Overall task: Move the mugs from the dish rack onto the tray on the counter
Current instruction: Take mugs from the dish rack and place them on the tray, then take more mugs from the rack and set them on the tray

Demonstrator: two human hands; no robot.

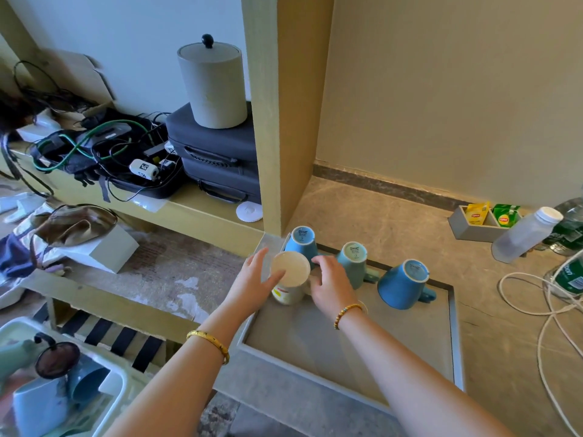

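A cream mug is standing upside down at the near-left end of a row on the grey tray, which is lying on the stone worktop. The left hand is resting against the mug's left side, thumb lying across the rim of its upturned base, fingers fairly straight and spread. The right hand is touching the mug's right side with fingers curled over it; how firmly it is gripping cannot be told. A gold bangle is sitting on the left wrist and a bead bracelet on the right.

Three more mugs are standing inverted on the tray behind and to the right: a blue mug at the far-left corner, a teal mug beside it, and a larger blue mug furthest right, its handle pointing right.

At the lower left, the white dish rack is holding further mugs, blurred, among them a pale one and a dark blue one.

On the worktop to the right, a grey holder of tea bags is sitting near a tipped clear bottle, with white cable looping nearby.
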